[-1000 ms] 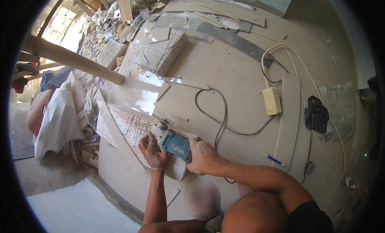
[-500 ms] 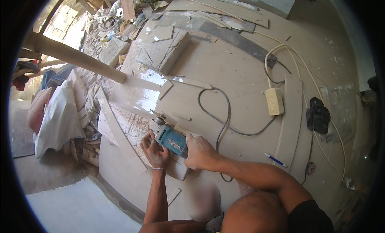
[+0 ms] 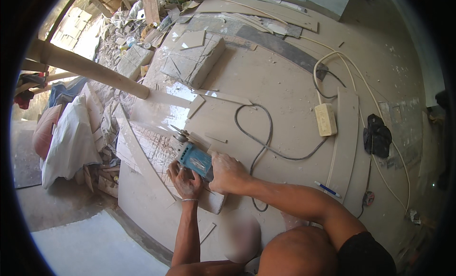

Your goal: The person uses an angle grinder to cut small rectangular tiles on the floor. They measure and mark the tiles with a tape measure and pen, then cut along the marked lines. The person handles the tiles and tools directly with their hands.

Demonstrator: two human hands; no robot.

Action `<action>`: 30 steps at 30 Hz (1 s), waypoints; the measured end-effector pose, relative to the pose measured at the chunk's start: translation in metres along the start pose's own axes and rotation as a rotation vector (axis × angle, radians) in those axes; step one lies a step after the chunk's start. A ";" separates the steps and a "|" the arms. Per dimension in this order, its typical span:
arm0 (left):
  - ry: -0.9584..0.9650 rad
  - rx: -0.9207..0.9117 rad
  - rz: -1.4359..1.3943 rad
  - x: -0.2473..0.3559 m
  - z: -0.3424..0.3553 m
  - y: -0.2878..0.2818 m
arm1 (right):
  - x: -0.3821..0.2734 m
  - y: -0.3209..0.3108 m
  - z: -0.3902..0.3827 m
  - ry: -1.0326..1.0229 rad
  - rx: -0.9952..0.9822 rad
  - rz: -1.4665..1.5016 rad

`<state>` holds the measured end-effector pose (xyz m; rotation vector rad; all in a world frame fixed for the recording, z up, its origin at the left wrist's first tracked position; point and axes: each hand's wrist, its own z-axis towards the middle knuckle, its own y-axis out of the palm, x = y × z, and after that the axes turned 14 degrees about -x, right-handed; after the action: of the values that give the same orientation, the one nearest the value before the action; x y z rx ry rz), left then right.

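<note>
A blue angle grinder (image 3: 197, 160) tilts over a pale, scored block (image 3: 153, 145). Its thin disc (image 3: 179, 131) points away from me, toward the upper left. My right hand (image 3: 228, 172) is closed round the rear of the grinder. Just below its body, my left hand (image 3: 185, 182) has bent fingers against the side near the front housing; part of that grip is hidden. A long narrow tile strip (image 3: 145, 157) lies across the block, left of my left hand. Light dust hangs beyond the disc.
A black cord (image 3: 270, 128) loops right toward a cream power strip (image 3: 325, 120). Ahead stands a concrete block (image 3: 202, 62) bearing a tile piece (image 3: 192, 39). A wooden pole (image 3: 95, 69), rubble (image 3: 126, 50) and a white sack (image 3: 71, 143) are left. A blue-white pen (image 3: 327, 189) lies right.
The grinder has shifted slightly left and turned, its disc now farther left. My right hand has moved left with it. My left hand has shifted only slightly.
</note>
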<state>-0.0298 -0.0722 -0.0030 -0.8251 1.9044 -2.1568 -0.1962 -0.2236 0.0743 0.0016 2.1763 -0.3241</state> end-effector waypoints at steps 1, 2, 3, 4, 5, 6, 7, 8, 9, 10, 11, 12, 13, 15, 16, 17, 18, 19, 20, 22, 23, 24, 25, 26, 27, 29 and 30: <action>-0.005 0.001 0.006 0.000 0.000 0.001 | 0.002 0.002 -0.001 -0.018 0.021 -0.014; 0.000 0.012 0.013 0.000 -0.001 0.002 | 0.006 0.003 -0.003 -0.012 0.028 -0.033; 0.004 0.013 0.002 -0.001 -0.001 0.002 | 0.009 0.005 -0.006 -0.039 0.036 -0.025; 0.019 0.024 -0.009 -0.001 0.000 0.003 | 0.013 0.006 -0.009 -0.044 0.032 -0.021; 0.043 0.043 -0.014 -0.002 0.000 0.003 | 0.017 0.006 -0.012 -0.031 0.025 -0.011; 0.044 0.036 -0.016 -0.002 0.001 0.004 | 0.020 0.007 -0.016 -0.050 0.027 -0.015; 0.054 0.036 -0.013 -0.003 0.001 0.004 | 0.023 0.007 -0.021 -0.052 0.027 -0.012; 0.073 0.044 -0.018 -0.003 0.002 0.004 | 0.025 0.007 -0.025 -0.052 0.026 -0.002; 0.057 0.022 -0.013 -0.004 0.002 0.004 | 0.027 0.007 -0.029 -0.039 0.017 -0.009; 0.048 0.007 -0.016 -0.004 0.001 0.003 | 0.028 0.007 -0.032 -0.023 0.007 -0.009; 0.045 -0.001 -0.027 -0.004 0.001 0.003 | 0.029 0.007 -0.036 -0.001 -0.010 -0.003; 0.044 -0.004 -0.008 -0.004 0.001 0.004 | 0.030 0.007 -0.038 -0.004 -0.001 -0.017; 0.050 0.000 0.004 -0.004 0.001 0.003 | 0.030 0.007 -0.041 0.000 -0.001 -0.025; 0.055 0.001 0.011 -0.005 0.001 0.003 | 0.029 0.008 -0.044 0.006 0.009 -0.042; 0.055 -0.004 0.007 -0.005 0.001 0.003 | 0.029 0.008 -0.045 0.010 0.019 -0.051; 0.059 -0.002 -0.010 -0.006 0.002 0.003 | 0.028 0.009 -0.044 0.024 0.024 -0.050; 0.057 -0.009 -0.002 -0.007 0.002 0.003 | 0.028 0.009 -0.044 0.015 0.028 -0.059; 0.059 -0.010 -0.006 -0.007 0.001 0.003 | 0.027 0.009 -0.042 0.015 0.026 -0.059; 0.066 -0.003 -0.024 -0.008 0.001 0.003 | 0.026 0.008 -0.040 0.024 0.022 -0.048; 0.044 -0.015 -0.001 -0.008 0.001 0.004 | 0.025 0.007 -0.035 -0.013 0.014 -0.043; 0.037 -0.017 0.002 -0.008 0.001 0.004 | 0.025 0.007 -0.032 -0.018 0.013 -0.029; 0.039 -0.008 -0.012 -0.008 0.001 0.005 | 0.024 0.006 -0.029 -0.041 0.020 -0.036; 0.042 0.002 -0.025 -0.007 0.001 0.005 | 0.023 0.006 -0.025 -0.056 0.030 -0.035; 0.048 0.014 -0.047 -0.007 0.001 0.004 | 0.022 0.006 -0.021 -0.060 0.031 -0.024; 0.042 0.009 -0.042 -0.006 0.001 0.004 | 0.021 0.006 -0.017 -0.063 0.027 -0.031; 0.042 0.009 -0.048 -0.006 0.000 0.003 | 0.016 0.005 -0.008 -0.039 0.007 -0.019; 0.022 0.005 -0.036 -0.005 0.000 0.003 | 0.013 0.005 -0.004 -0.053 0.014 -0.020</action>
<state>-0.0263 -0.0702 -0.0071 -0.8445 1.9078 -2.2001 -0.2070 -0.2192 0.0649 -0.0212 2.1226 -0.3471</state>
